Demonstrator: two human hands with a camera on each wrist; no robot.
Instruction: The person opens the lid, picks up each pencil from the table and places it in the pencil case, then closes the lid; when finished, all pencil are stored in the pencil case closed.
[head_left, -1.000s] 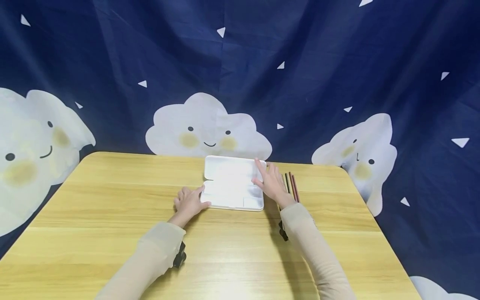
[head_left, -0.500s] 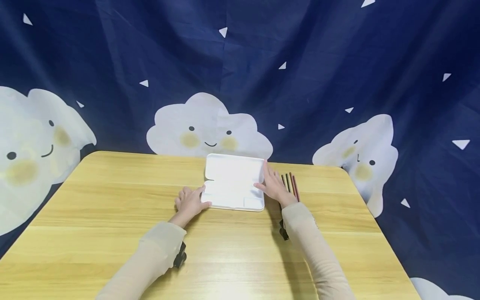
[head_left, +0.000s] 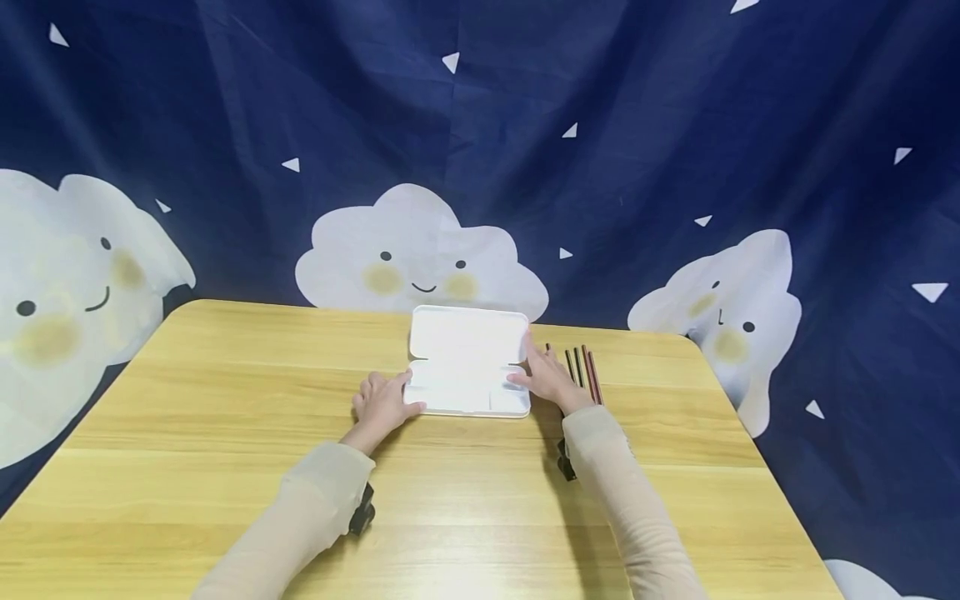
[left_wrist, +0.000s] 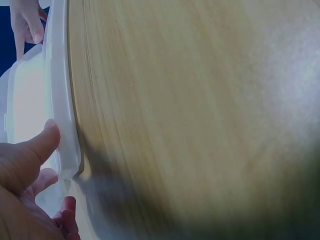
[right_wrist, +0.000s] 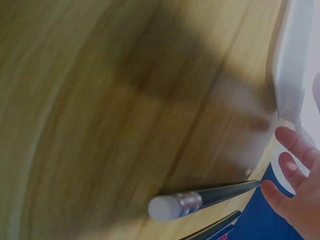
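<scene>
A white pencil case [head_left: 450, 387] lies on the table with its lid [head_left: 468, 333] raised at the back. My left hand [head_left: 381, 402] holds its left front corner, thumb at the front edge and index finger by the left side. In the left wrist view, the thumb [left_wrist: 42, 142] lies across the white rim. At the case's right side, my right hand [head_left: 549, 377] has its fingers fairly straight, the thumb over the inside and the fingers by the lid's edge. Beside that hand lie several pencils [head_left: 590, 371], partly hidden by it. A dark one shows a white eraser [right_wrist: 165, 207].
The wooden table [head_left: 262, 375] has a rounded far edge close behind the case. Behind it hangs a dark blue curtain [head_left: 600, 167] with white clouds. A small compartment [head_left: 510, 402] is at the case's right front.
My right hand has drawn back from the lid's inner face to its right edge, uncovering the right compartments. The lid's outline sits slightly higher. My left hand keeps its place.
</scene>
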